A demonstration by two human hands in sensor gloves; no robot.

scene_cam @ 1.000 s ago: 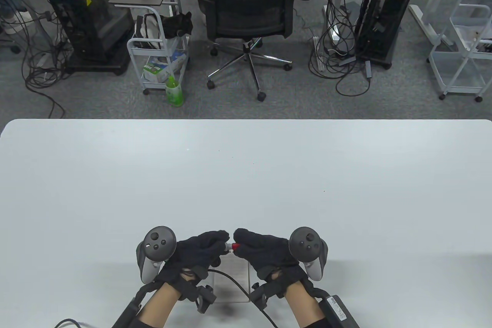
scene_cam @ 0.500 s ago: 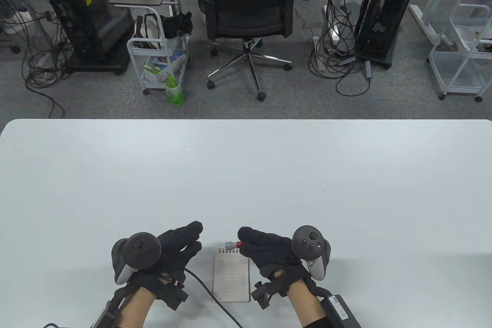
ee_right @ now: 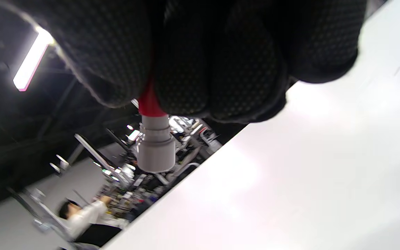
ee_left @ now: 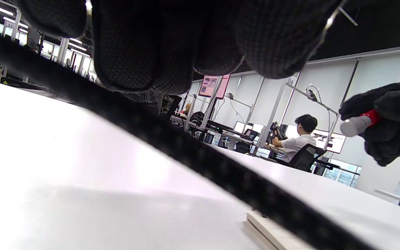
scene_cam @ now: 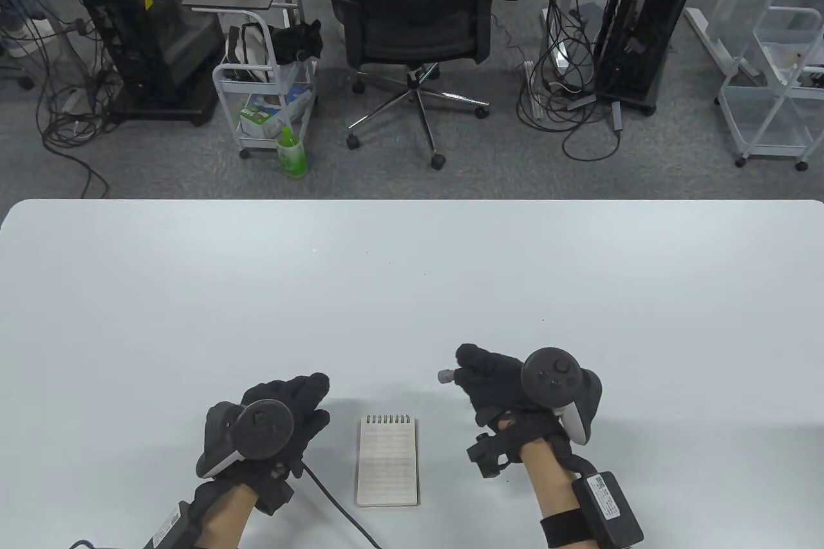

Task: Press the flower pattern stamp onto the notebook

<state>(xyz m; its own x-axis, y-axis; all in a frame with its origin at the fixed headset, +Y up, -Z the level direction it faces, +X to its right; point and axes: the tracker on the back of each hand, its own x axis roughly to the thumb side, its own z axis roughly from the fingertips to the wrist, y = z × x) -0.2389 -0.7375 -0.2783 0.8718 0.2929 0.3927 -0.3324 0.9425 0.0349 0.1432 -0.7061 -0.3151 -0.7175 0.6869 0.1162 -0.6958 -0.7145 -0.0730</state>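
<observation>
A small spiral notebook (scene_cam: pixel 387 460) lies shut on the white table (scene_cam: pixel 412 279) near its front edge; its corner shows in the left wrist view (ee_left: pixel 273 235). My right hand (scene_cam: pixel 461 371) grips a red stamp with a grey head (scene_cam: pixel 444 376), lifted above the table, up and right of the notebook. The head points left. The stamp also shows in the right wrist view (ee_right: pixel 155 149) and the left wrist view (ee_left: pixel 355 125). My left hand (scene_cam: pixel 304 396) sits left of the notebook, fingers (ee_left: pixel 144 52) loosely curled, with nothing seen in it.
A black glove cable (scene_cam: pixel 335 497) runs on the table from my left wrist toward the front edge, just left of the notebook. An office chair (scene_cam: pixel 415 15) and carts stand on the floor beyond the table's far edge.
The hands met at the stamp over the notebook, then parted. My left hand drew back to the left. My right hand carried the stamp up and to the right, off the notebook.
</observation>
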